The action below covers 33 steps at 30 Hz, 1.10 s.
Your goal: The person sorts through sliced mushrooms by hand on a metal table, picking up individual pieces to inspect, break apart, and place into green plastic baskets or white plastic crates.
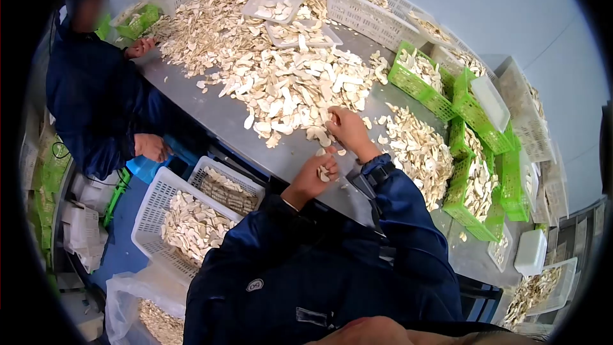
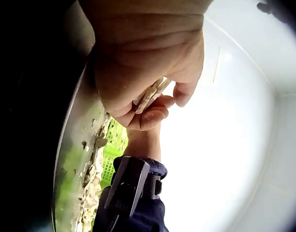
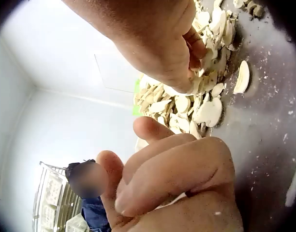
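1. Appears to be at a picking step: gathering thin, flat, cream-coloured slices (image 1: 324, 173) by hand at a broad, pale heap (image 1: 287, 89) on the smooth grey metal table (image 1: 191, 92).
2. Holds at least 2 slices in the left hand (image 1: 308, 179), with fingers curled round them, just off the heap's near edge.
3. Reaches with the right hand (image 1: 350, 133) to that edge, fingers bent and partly closed at the slices; cannot tell whether pinching or only touching.
4. Shows a second heap (image 1: 418, 153) beyond the right hand, beside green perforated plastic baskets (image 1: 418, 92).
5. Seems to call next for a light fingertip pinch on a single slice, with the left grip kept snug.
6. Probably needs gentleness, to avoid snapping thin edges or dragging neighbours along.
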Each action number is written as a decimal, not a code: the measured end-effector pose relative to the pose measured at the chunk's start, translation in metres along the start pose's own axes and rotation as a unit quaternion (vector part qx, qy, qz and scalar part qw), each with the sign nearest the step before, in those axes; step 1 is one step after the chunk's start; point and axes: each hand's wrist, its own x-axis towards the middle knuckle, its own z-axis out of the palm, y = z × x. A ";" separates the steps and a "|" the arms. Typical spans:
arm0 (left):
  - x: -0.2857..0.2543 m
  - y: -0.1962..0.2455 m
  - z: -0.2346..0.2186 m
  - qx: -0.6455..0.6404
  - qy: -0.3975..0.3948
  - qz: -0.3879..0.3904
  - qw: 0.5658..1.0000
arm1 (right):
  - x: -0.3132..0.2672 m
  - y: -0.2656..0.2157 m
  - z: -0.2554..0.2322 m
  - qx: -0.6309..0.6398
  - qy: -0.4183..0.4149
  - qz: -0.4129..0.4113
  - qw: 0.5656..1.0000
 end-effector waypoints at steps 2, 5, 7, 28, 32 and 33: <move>0.000 0.000 -0.001 0.006 0.031 0.017 0.999 | -0.001 0.001 -0.003 0.018 -0.022 0.012 1.000; -0.001 -0.001 0.013 0.039 0.071 0.056 0.995 | -0.012 0.005 -0.017 0.069 -0.043 0.030 0.996; 0.002 -0.004 0.015 0.099 0.078 0.095 0.987 | -0.025 0.002 -0.028 0.072 -0.039 0.025 0.996; 0.016 -0.008 0.010 0.246 0.158 0.210 0.933 | -0.068 0.016 -0.054 -0.165 -0.013 -0.053 0.985; 0.014 -0.012 0.019 0.194 0.206 0.264 0.922 | -0.071 0.005 -0.055 -0.127 -0.110 -0.004 0.986; 0.014 -0.010 0.017 0.192 0.205 0.275 0.919 | -0.073 -0.004 -0.053 -0.105 -0.149 0.014 0.983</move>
